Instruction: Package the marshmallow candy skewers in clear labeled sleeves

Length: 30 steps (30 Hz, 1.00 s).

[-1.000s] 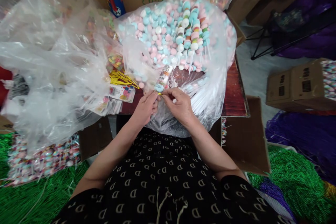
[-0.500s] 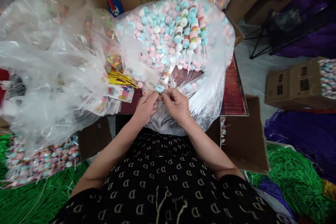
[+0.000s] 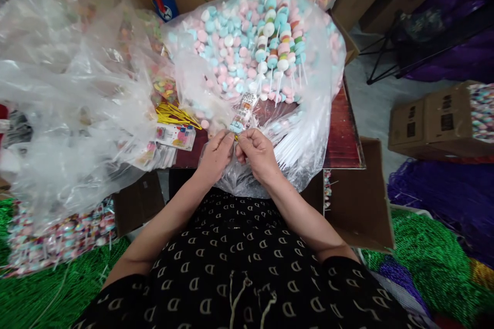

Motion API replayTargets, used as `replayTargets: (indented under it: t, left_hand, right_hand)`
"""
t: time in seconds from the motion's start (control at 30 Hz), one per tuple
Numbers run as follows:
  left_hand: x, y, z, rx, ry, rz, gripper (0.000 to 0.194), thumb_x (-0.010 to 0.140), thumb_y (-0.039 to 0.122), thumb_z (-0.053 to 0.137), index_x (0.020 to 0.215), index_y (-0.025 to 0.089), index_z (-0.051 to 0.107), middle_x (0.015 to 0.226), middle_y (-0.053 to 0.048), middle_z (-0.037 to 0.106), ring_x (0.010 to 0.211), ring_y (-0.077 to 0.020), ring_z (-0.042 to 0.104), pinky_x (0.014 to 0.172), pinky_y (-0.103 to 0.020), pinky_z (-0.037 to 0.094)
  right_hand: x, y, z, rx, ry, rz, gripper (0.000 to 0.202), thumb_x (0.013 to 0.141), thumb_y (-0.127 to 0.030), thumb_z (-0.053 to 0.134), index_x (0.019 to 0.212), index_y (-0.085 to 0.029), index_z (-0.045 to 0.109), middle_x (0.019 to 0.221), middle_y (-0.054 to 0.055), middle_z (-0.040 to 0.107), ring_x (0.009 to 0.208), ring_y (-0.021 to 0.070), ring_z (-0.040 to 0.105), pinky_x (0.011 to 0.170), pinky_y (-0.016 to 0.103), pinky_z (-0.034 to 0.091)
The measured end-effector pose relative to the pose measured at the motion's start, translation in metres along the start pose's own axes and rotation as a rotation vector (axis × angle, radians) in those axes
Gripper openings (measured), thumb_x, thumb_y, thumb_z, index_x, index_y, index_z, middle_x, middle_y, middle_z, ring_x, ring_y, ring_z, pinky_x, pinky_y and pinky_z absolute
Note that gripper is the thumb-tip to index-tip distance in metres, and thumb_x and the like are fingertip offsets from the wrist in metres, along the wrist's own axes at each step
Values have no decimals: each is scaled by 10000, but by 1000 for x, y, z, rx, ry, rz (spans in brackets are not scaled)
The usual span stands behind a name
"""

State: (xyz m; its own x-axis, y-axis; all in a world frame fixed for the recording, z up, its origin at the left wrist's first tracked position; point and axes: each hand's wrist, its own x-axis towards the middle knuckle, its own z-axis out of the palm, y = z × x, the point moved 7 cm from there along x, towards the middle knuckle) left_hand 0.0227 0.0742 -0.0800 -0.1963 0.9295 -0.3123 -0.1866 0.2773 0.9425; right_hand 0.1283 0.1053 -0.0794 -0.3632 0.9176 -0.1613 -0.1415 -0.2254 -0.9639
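A wrapped candy skewer (image 3: 242,112) with a printed label lies in front of my fingertips, its near end between my two hands. My left hand (image 3: 216,157) is closed in a pinch at the wrapper's gathered end. Beside it my right hand (image 3: 258,153) pinches a small yellow twist tie (image 3: 236,138) at the same spot. Beyond them, unwrapped candy skewers (image 3: 283,43) rest on pink, blue and white candies (image 3: 227,41) in a large clear bag. White sticks (image 3: 295,139) lie at the right of my hands. Yellow ties (image 3: 175,114) and printed cards (image 3: 175,135) are at the left.
Clear plastic bags (image 3: 73,113) cover the left side. The red table (image 3: 345,133) ends at the right above an open cardboard box (image 3: 360,200). Finished skewers (image 3: 62,236) and green shredded filler (image 3: 57,293) are low at the left. Closed cartons (image 3: 432,122) stand at the far right.
The fingers of both hands have shifted slightly at the wrapper's end, and the yellow tie shows more clearly between them. The view has moved a little.
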Motion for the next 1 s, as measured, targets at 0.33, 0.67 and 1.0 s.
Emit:
replayTargets:
  t: [0.33, 0.67, 1.0]
  left_hand:
    - [2, -1, -4, -210, -31, -78, 292, 880, 401, 712, 798, 216, 501, 589, 94, 298, 463, -54, 242, 412, -200, 187]
    - [7, -3, -9, -240, 9, -112, 278, 940, 371, 672, 803, 222, 482, 563, 108, 310, 423, -45, 257, 391, -189, 191]
    - [5, -6, -5, -362, 25, -135, 227, 950, 189, 622, 751, 195, 513, 558, 98, 348, 388, -33, 271, 344, -171, 173]
  right_hand:
    - [4, -11, -3, -270, -72, -136, 331, 973, -579, 600, 898, -262, 540, 565, -75, 585, 455, 111, 530, 486, 256, 451]
    - [-15, -41, -3, -820, -13, -629, 271, 980, -244, 590, 1243, -245, 655, 1243, 106, 720, 904, 190, 701, 805, 372, 615]
    - [-7, -29, 7, -1162, 45, -825, 281, 1075, -265, 468, 1138, -179, 728, 1028, 129, 793, 948, 256, 708, 871, 419, 524]
